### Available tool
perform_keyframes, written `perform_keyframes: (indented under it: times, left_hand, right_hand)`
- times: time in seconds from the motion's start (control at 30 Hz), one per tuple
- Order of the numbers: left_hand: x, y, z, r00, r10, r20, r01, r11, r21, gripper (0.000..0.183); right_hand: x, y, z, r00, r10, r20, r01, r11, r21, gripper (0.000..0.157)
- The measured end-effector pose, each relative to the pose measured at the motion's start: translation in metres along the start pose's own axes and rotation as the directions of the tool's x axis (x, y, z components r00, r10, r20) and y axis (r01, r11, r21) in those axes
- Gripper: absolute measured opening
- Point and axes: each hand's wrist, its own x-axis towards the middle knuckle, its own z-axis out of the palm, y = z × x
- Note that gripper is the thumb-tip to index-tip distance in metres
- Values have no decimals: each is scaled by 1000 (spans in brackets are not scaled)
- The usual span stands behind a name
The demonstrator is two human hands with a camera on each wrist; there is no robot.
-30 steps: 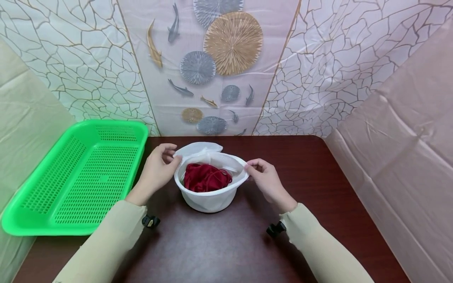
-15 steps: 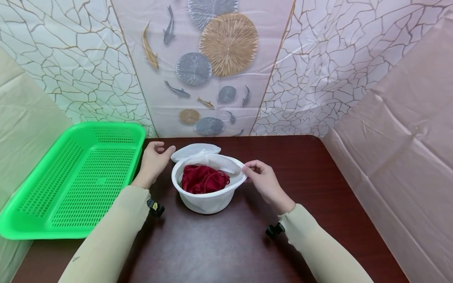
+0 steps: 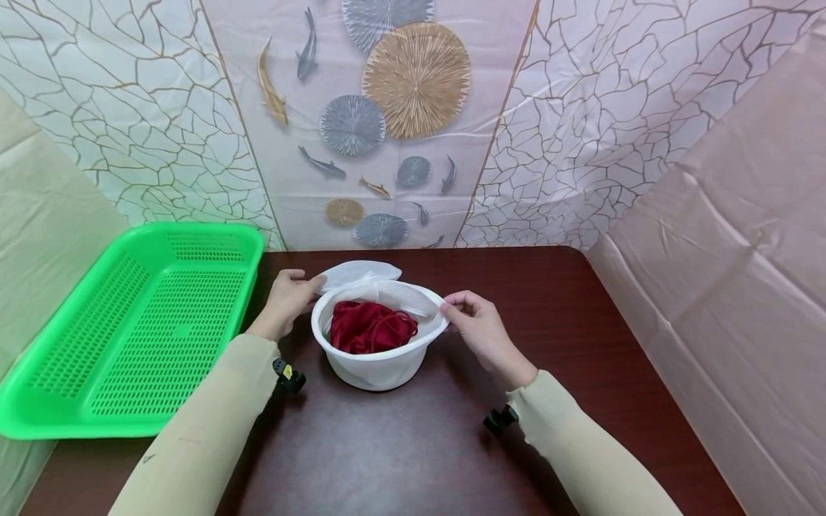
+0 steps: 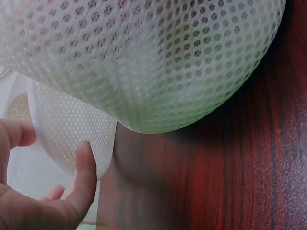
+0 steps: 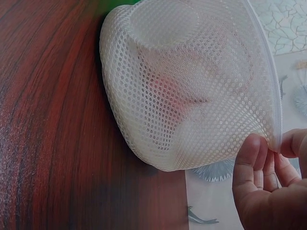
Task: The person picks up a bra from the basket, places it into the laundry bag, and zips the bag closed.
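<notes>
A round white mesh laundry bag (image 3: 377, 369) stands on the table with its top unzipped and its lid (image 3: 360, 272) folded away at the back. Dark red fabric with a thin cord (image 3: 373, 327) lies bunched inside. My left hand (image 3: 285, 301) holds the lid at its left edge; the left wrist view has the thumb against the lid's mesh (image 4: 72, 124) and a finger at its rim. With thumb and fingertips, my right hand (image 3: 482, 330) pinches the zippered rim (image 5: 274, 110) at the bag's right side, drawing it to a point.
A large green plastic basket (image 3: 258, 276) with slotted walls and floor sits at the left of the dark wood table (image 3: 548, 301). Patterned cloth walls (image 3: 413, 208) rise close behind the table and along both sides.
My left hand let go of the bag's left rim, drew back to the left, then came in and took the lid's edge. The right hand keeps its pinch on the rim.
</notes>
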Motion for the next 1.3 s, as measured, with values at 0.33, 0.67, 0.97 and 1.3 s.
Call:
perform_keyframes:
  times: [0.33, 0.67, 0.97, 1.3]
  left_hand:
    - [0, -2, 2, 1000, 30, -9, -29, 994, 104, 77]
    - [-2, 4, 3, 999, 27, 42, -26, 1000, -13, 71]
    - [-6, 8, 2, 996, 58, 70, -54, 997, -63, 55]
    - [-14, 16, 1, 985, 160, 59, -155, 984, -88, 45]
  right_hand:
    - [-2, -3, 0, 1000, 4, 16, -3, 998, -62, 19]
    - [-2, 2, 1, 1000, -15, -5, 15, 995, -98, 17]
    - [-1, 3, 4, 1000, -21, -14, 20, 995, -102, 16]
    - [0, 5, 6, 1000, -22, -11, 21, 994, -109, 16]
